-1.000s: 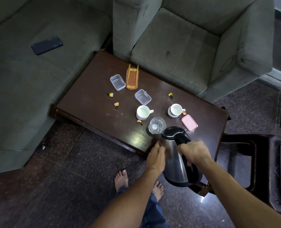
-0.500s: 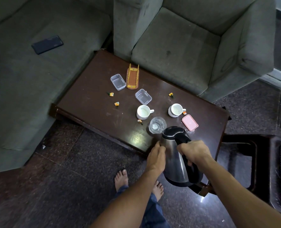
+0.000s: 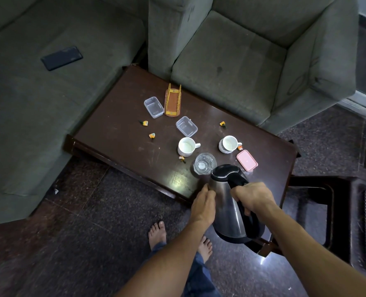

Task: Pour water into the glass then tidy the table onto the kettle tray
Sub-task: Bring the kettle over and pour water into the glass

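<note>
feet: bare, closest to the camera, on the dark floor well to the near side of the glass

right hand: near-right of the glass, fingers curled tight round the kettle's black handle, carrying its weight

left hand: pretty much straight in front of the glass on the near side, fingers fairly straight and laid flat on the kettle's steel side, not gripping anything

kettle: steel body, black lid, held up in the air and tipped forward, its top end right beside the glass's near-right rim. Honestly can't tell if water is coming out

glass: clear, upright, close to the front edge of the table. Can't make out how full it is

pink lid: lying flat just to the right of the glass

left cup: white, upright, just behind-left of the glass

right cup: white, upright, just behind-right of the glass

sweets: a small orange sweet just left of the glass by the left cup, another sweet behind-right by the right cup's handle, and three more scattered farther back

clear tub: behind the glass, past the left cup

second clear tub: farther back-left of the glass, just beside an orange rack

armchair: grey, well behind the glass, beyond the table

sofa: grey, far left of the glass, with a dark phone lying on its seat
</note>
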`<state>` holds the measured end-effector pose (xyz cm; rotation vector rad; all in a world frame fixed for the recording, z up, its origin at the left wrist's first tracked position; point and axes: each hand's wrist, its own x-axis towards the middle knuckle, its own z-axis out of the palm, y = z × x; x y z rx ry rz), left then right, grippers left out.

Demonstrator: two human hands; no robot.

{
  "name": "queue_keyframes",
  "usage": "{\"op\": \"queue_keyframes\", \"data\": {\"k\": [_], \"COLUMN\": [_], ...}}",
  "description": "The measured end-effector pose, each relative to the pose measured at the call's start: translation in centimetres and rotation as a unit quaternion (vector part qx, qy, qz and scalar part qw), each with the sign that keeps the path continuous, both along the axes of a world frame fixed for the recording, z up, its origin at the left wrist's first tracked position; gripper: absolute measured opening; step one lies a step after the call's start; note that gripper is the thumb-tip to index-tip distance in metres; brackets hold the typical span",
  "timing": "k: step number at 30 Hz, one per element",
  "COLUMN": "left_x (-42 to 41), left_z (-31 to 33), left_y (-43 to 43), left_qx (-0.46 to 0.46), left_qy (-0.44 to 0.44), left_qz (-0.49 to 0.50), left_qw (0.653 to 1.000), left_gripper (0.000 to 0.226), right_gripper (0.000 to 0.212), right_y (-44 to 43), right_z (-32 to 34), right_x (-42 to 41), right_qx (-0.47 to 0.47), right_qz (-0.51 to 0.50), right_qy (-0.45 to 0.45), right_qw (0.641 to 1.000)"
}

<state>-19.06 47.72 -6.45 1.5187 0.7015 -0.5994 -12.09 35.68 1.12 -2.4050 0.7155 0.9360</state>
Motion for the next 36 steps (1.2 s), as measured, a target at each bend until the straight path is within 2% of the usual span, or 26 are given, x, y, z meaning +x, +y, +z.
{"op": "queue_keyframes", "data": {"k": [36], "left_x": [-0.26], "left_z": [-0.11], "left_y": [0.25], "left_qx": [-0.006], "left_qy": [-0.007], "left_qz": [0.001], "left_qw": [1.000], "left_gripper": [0.038], "right_gripper": [0.016], "right_y": [0.15], "right_z": [-0.48], "right_x": [-0.24], "right_qx": [-0.003], "right_qz": [0.000], "right_qy": [-0.008], "right_qw": [1.000]}}
